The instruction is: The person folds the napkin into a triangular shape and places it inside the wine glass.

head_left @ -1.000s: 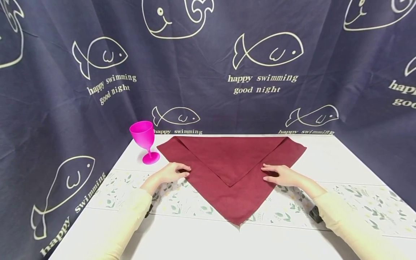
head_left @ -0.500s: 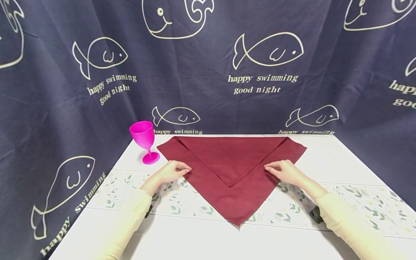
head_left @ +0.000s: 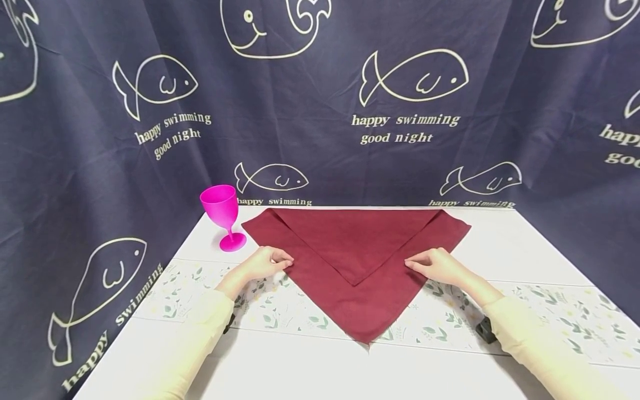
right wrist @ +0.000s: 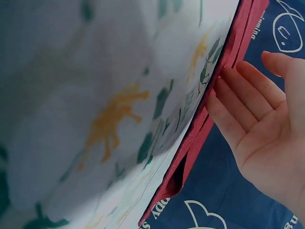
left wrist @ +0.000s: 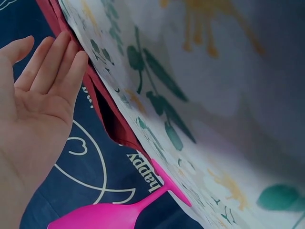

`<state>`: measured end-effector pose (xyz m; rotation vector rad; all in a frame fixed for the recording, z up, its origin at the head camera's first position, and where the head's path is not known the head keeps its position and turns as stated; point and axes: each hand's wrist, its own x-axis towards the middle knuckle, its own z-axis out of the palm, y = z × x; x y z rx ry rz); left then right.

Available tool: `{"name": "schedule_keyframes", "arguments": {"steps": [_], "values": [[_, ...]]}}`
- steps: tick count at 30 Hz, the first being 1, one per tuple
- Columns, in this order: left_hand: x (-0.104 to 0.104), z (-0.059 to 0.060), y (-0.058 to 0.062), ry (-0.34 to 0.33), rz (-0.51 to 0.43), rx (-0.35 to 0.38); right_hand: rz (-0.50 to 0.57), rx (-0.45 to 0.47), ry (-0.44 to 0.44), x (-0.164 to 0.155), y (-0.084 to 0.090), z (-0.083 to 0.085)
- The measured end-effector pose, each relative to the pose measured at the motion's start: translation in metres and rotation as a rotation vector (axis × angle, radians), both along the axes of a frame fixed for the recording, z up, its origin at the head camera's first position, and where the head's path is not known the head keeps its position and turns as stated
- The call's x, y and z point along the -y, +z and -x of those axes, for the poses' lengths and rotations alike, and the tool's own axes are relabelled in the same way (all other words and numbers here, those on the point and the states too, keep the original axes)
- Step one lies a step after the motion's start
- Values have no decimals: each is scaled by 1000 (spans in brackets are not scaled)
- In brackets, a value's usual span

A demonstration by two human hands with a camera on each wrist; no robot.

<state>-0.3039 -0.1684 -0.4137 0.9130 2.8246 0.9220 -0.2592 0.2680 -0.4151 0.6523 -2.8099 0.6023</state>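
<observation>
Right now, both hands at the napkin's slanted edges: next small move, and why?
Probably pinch the two edges and lift. The left hand and right hand rest with straight fingers against the slanted edges of the folded maroon napkin, gripping nothing; the wrist views show the layers slightly gaping there.

The napkin (head_left: 356, 266) is dark red cloth, folded into a triangle and lying flat on the table. Its long folded edge runs along the far side; its point faces the near side, at centre. The upper layer sits slightly short of the lower one, leaving a border along both slanted edges. In the wrist views (left wrist: 107, 114) (right wrist: 198, 138) the two layers gape slightly at the slanted edges.
</observation>
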Motion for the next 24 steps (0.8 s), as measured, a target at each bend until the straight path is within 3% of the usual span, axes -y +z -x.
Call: {"name": "schedule_keyframes", "arguments": {"steps": [8, 13, 24], "values": [[-1, 2, 0, -60, 15, 28, -27, 95, 37, -2, -2, -1], [0, 3, -3, -61, 14, 34, -33, 125, 53, -3, -4, 1], [1, 5, -3, -51, -25, 38, 32, 14, 31, 0, 0, -1]]}}
